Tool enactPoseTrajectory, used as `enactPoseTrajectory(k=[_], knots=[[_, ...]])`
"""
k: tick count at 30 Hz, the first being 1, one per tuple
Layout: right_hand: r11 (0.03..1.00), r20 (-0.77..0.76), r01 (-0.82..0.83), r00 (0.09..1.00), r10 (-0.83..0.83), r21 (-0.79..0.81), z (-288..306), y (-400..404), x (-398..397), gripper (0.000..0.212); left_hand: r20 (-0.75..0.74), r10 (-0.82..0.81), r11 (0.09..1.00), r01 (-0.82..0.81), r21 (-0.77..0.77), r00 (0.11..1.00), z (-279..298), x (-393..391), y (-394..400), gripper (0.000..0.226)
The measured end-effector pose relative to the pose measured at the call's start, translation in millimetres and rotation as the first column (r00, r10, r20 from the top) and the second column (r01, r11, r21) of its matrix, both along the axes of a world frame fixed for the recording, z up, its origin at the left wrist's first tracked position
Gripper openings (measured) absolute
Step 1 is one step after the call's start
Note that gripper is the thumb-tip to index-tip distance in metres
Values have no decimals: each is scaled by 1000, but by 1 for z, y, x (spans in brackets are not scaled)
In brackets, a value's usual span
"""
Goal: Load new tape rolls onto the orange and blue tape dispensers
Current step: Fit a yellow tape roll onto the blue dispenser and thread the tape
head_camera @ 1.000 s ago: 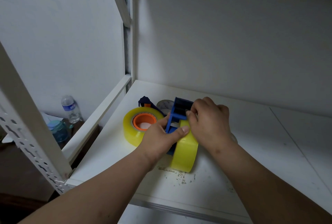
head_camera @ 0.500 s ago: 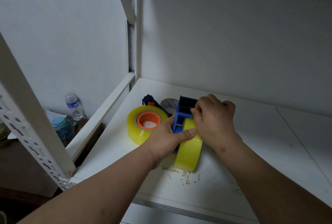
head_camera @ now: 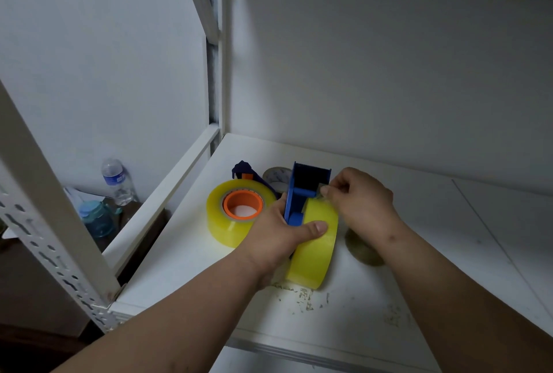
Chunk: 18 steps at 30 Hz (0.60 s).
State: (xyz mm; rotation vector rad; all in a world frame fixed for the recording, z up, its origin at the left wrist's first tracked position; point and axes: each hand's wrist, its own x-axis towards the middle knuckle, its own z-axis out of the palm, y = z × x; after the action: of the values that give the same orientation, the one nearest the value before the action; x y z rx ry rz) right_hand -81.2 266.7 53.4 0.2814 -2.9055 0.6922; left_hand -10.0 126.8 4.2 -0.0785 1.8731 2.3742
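The left hand (head_camera: 276,236) grips the blue dispenser (head_camera: 302,193) and its upright yellow roll (head_camera: 315,248) on the shelf (head_camera: 419,253), thumb across the roll; the right hand (head_camera: 362,202) pinches the tape end at the roll's top; a second roll (head_camera: 232,223), on an orange core (head_camera: 243,203), lies flat just left.

The scene is dim and cool-toned, with soft light falling from above and a pale bright patch on the white back wall (head_camera: 374,52) near the corner. The lower left corner sinks into near-black shadow. A soft shadow lies under the bright yellow roll of tape (head_camera: 314,253) — no hard glare anywhere. Wide-angle distortion bends the perforated white metal shelf upright (head_camera: 45,223) at the left edge. Focus is fairly even, slightly soft throughout.
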Motion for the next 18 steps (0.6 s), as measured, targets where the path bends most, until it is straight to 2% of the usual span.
enactPoseTrajectory(k=[2,5,9,12,16,18], knots=[[997,109,33,994,-25,-69,2,1,-3,17,4,-12,1000,12,-1,1000,0,0,0,42],[999,121,48,992,-47,-6,4,0,-2,16,-12,-23,999,23,-36,1000,-2,1,2,48],[982,-89,28,996,-12,186,-1,-3,5,10,-49,29,997,-32,-68,998,-5,4,3,70],[974,-177,11,984,31,228,-4,-3,9,12,-79,99,986,-108,-126,992,-7,5,3,90],[948,-275,-23,954,115,316,-5,-3,13,11,-96,137,976,-151,-158,986,-8,7,5,98],[924,-315,-26,936,157,382,-7,-2,15,11,-103,147,972,-163,-171,984,-7,6,4,94]])
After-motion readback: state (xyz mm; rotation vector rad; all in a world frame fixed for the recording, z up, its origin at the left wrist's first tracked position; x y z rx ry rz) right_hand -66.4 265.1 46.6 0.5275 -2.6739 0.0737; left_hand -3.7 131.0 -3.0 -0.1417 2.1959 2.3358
